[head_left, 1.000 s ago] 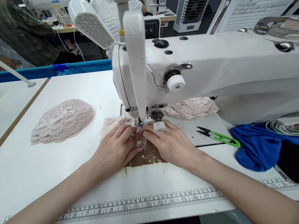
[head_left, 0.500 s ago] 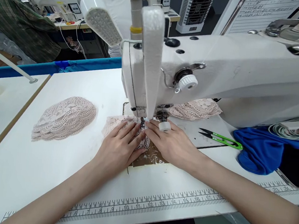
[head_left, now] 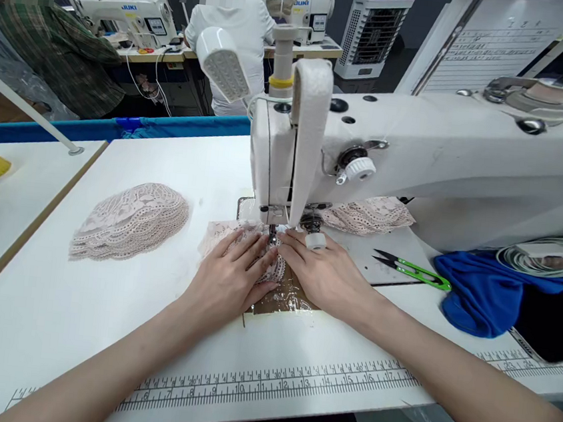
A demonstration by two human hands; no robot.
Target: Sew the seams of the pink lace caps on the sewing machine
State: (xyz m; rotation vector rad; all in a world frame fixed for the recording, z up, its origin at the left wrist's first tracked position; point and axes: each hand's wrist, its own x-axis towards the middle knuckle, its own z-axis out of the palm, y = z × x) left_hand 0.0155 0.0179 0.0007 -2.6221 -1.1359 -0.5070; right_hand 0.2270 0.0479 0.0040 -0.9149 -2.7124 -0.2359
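Under the needle of a white sewing machine [head_left: 420, 135] lies a pale pink lace piece [head_left: 217, 234], partly covered by my fingers. My left hand [head_left: 235, 270] rests flat on the lace, fingers stretched toward the presser foot [head_left: 272, 235]. On the other side of the foot, my right hand [head_left: 328, 270] lies with its fingertips on the lace edge, fingers extended. Neither hand is wrapped around anything. A stack of lace pieces [head_left: 132, 222] sits on the table to the left. More lace [head_left: 369, 215] lies behind the needle, beneath the machine arm.
Green-handled thread snips [head_left: 413, 270] lie right of my right hand, near a blue cloth [head_left: 484, 293] and a phone-like dark object [head_left: 551, 323]. A ruler strip [head_left: 263, 384] runs along the table's front edge. Two people sit beyond the blue fabric edge [head_left: 190, 124].
The head view has shifted, so the machine appears lower and a bit to the right. Both hands stay on the lace beside the presser foot, with hardly any movement.
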